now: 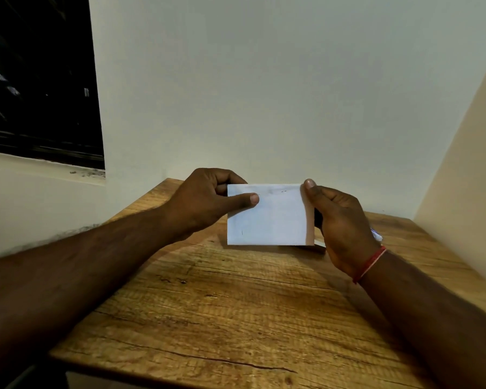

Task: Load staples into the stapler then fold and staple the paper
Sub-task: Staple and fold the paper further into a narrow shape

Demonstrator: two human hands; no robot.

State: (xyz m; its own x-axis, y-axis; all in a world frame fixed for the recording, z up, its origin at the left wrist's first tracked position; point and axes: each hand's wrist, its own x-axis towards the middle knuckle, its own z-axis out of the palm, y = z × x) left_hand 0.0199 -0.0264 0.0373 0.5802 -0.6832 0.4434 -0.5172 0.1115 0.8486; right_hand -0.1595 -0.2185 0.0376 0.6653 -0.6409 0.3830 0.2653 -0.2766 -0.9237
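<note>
A folded white paper (pixel 267 217) is held upright above the far part of the wooden table (pixel 236 304). A few small dark marks show near its top edge. My left hand (pixel 205 203) pinches its upper left corner between thumb and fingers. My right hand (pixel 340 228) grips its right edge, thumb tip at the top right corner. A small dark object (pixel 317 217) shows between my right palm and the paper; I cannot tell whether it is the stapler. No loose staples are in view.
Something white and bluish (pixel 376 235) lies on the table behind my right hand, mostly hidden, and a white scrap (pixel 319 244) peeks out below the paper. The table stands in a corner, with a dark window (pixel 40 80) on the left wall.
</note>
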